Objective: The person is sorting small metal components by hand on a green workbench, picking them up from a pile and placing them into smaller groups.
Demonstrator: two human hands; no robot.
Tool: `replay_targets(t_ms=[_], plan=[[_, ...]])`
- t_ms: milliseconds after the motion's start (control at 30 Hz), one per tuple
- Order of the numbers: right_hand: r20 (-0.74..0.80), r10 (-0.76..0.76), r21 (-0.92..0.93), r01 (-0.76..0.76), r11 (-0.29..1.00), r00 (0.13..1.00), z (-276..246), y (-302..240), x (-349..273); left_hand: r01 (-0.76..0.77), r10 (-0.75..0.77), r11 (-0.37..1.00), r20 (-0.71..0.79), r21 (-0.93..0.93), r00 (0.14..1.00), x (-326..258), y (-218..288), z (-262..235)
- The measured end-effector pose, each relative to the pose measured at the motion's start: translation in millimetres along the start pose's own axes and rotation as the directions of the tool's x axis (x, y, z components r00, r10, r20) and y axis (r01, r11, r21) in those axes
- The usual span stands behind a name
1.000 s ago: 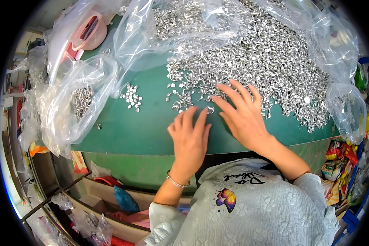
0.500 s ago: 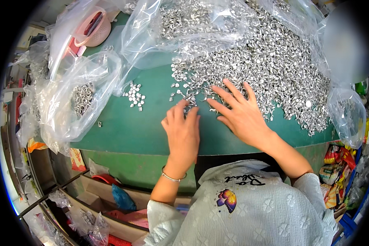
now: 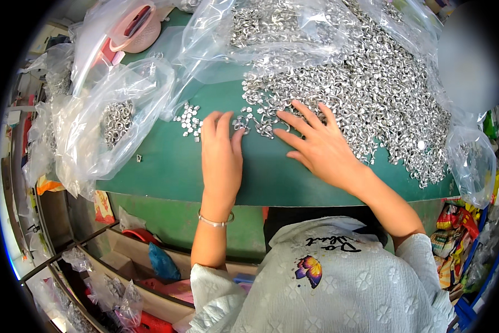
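A large heap of small silvery metal ring-like pieces (image 3: 371, 94) is spread over the green table. My right hand (image 3: 324, 147) lies at the heap's near left edge, fingers spread and fingertips touching loose pieces. Left of it, my left hand (image 3: 222, 158) is over the tabletop with its fingers curved down and the thumb apart; nothing shows held between them. Several loose rings (image 3: 241, 123) lie just beyond its thumb. Close to its fingertips on the left is a small cluster of silvery flower-shaped pieces (image 3: 189, 120). The left hand's fingertips are partly hidden.
A clear plastic bag (image 3: 144, 105) with rings (image 3: 118, 123) inside lies at the left. Behind it stands a pink basket (image 3: 141, 36). Clear plastic sheeting (image 3: 294, 47) covers part of the heap. One stray piece (image 3: 139, 158) sits near the front edge. Below are open drawers (image 3: 113, 258).
My left hand has moved left, away from the loose rings by my right hand and toward the flower-shaped cluster. My right hand stays spread at the heap's edge. The view has shifted slightly.
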State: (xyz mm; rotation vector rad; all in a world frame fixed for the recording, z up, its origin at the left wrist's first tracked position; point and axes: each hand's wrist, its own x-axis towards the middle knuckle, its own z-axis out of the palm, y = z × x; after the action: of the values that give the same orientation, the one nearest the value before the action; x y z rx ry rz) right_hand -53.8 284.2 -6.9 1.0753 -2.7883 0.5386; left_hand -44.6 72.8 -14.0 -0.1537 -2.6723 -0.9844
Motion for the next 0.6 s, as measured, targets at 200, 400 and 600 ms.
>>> replay_targets(t_ms=[200,400,600], plan=[[-0.065,0.120,-0.063,-0.125,0.990,0.991,-17,19,-29,0.115,-0.114,0.993,0.191,0.009,0.975,-33,3,-24],[-0.080,-0.010,0.093,0.018,0.995,0.997,-6,-4,14,-0.020,0.015,0.998,0.089,0.056,0.996,-7,-9,-1],[0.218,-0.137,0.075,0.123,0.990,0.966,-3,-10,-3,0.020,-0.020,1.000,0.007,-0.009,1.000,-9,5,-8]])
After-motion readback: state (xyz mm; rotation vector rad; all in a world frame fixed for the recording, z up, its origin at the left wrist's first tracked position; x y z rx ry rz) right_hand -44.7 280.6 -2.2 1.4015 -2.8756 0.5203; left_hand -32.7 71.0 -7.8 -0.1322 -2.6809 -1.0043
